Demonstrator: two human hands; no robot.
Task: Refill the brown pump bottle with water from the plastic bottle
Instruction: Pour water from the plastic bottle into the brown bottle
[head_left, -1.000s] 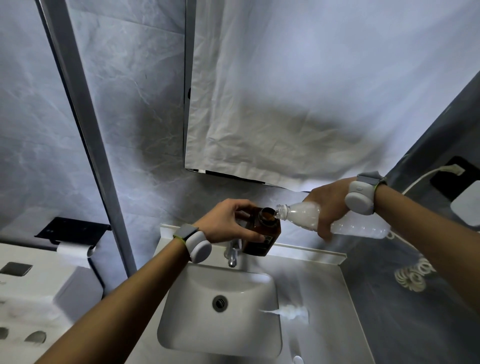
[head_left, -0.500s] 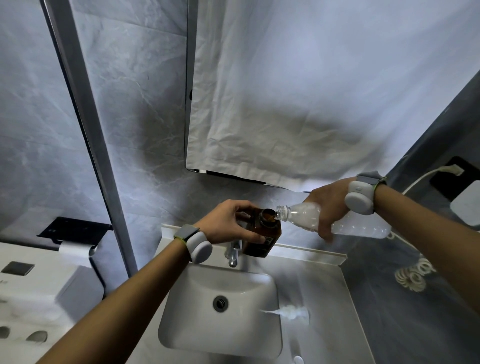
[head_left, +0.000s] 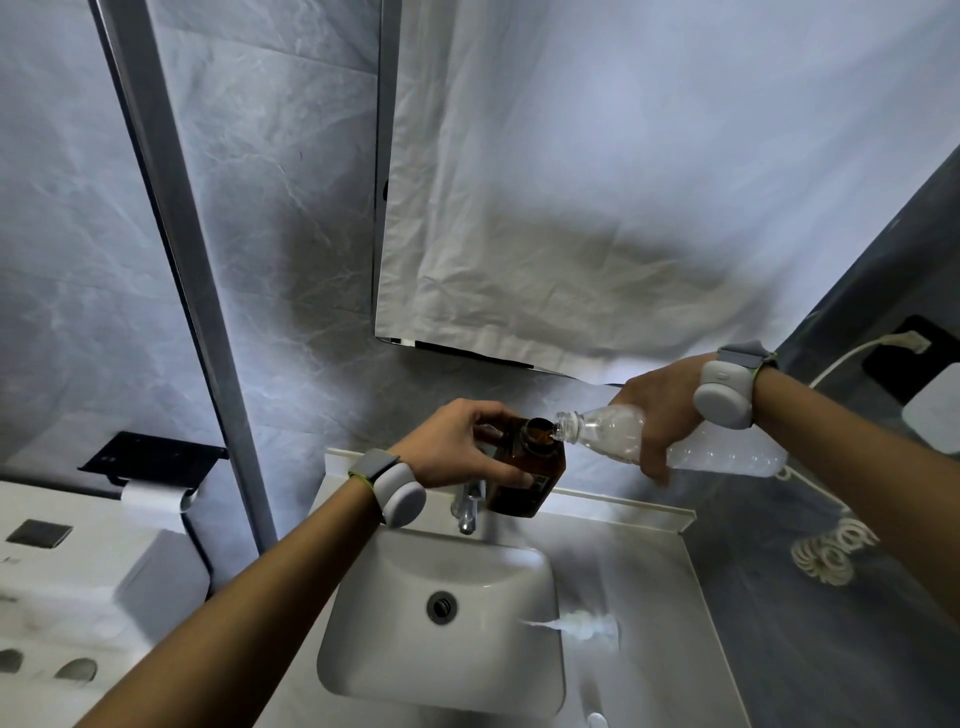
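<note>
Below my hands sits a white basin (head_left: 441, 649) sunk in a pale countertop (head_left: 639, 571), with a round drain (head_left: 442, 606) in its floor and a chrome tap (head_left: 467, 506) directly under my left fingers. The wall behind is grey marbled tile (head_left: 291, 208). A creased white sheet (head_left: 597, 182) hangs over the mirror above my hands; a dark strip of mirror shows at its lower edge. A metal door frame (head_left: 182, 249) runs slantwise to the left of my left arm, and past it a black paper holder (head_left: 150, 460) carries a white roll. A white coiled cord (head_left: 831, 551) hangs on the dark wall under my right forearm.

On the countertop, nearer me than the tap and just right of the basin, lies the white pump head (head_left: 576, 626), nozzle pointing toward the basin.

My left hand (head_left: 457, 447) is wrapped around the brown bottle (head_left: 527, 475), thumb across its label side, holding it above the tap, tilted slightly, with the neck open. Dark liquid shows through the glass; I cannot tell the level.

My right hand (head_left: 660, 410) is clasped around the middle of the clear plastic bottle (head_left: 623, 436), which lies nearly level, uncapped, mouth at the rim of the brown bottle's neck. Water with bubbles shows inside the plastic bottle. Both wrists carry grey bands.
</note>
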